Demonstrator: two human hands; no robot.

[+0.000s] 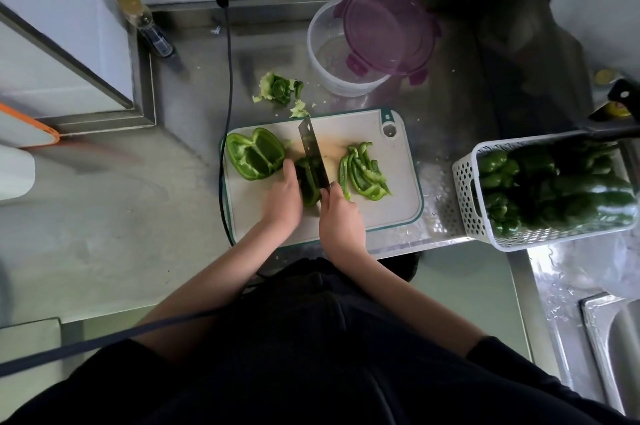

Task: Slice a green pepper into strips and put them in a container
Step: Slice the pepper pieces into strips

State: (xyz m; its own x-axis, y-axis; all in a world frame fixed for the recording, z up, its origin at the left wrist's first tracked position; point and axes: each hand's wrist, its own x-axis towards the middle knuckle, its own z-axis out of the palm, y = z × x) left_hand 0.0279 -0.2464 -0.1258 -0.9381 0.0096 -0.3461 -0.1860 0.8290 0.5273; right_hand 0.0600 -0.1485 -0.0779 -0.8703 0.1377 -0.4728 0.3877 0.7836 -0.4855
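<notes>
Nearest the viewer, two bare forearms are extended over a pale cutting board [391, 206] set on a steel bench [138, 203]. The right hand [341, 216] is wrapped round the handle of a dark knife [313, 154], whose blade is laid across a pepper piece [309, 182] at the middle of the board. The left hand [282, 197] is pressed on that piece just beside the blade; how far its fingers are curled cannot be told. For an even strip, the fingertips are best kept tucked back from the edge, the blade kept parallel to the last cut, and the piece held flat so it is not rocked. To the right of the blade, a heap of cut strips [363, 171] is gathered; to the left, an uncut pepper half [254, 158] is lain hollow side up. Beyond the board, the discarded core [278, 90] is seen on the bench, and farther back a clear container [332, 57] is waiting, a purple lid [389, 33] resting askew on its rim. A white basket [465, 189] of whole peppers is placed at the right.
</notes>
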